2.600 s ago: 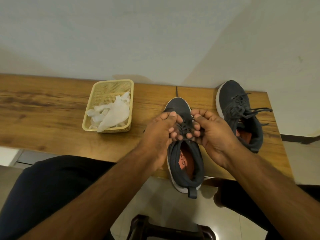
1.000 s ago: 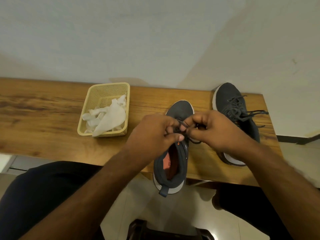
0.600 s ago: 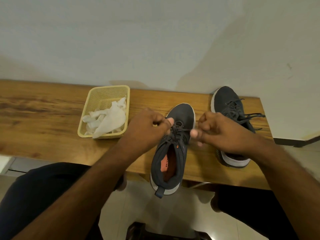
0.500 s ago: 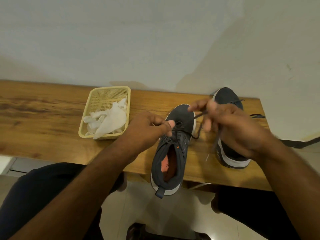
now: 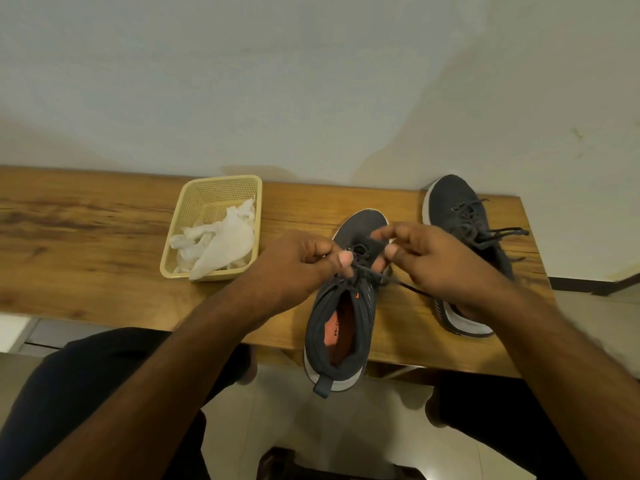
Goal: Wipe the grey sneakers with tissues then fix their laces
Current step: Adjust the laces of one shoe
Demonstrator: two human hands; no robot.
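Your left hand (image 5: 298, 268) fingers pinch lace (image 5: 363, 268) at knot of near sneaker (image 5: 341, 306); right hand (image 5: 436, 258) fingers pinch lace loop just beside. Progress: used tissues (image 5: 221, 244) lie in basket (image 5: 194, 209), well left of fingers, so wiping seems done. Far sneaker (image 5: 460, 216), behind right fingers, looks already tied. Left: tighten this bow. Hidden: knot itself under fingertips, far sneaker's heel behind wrist.
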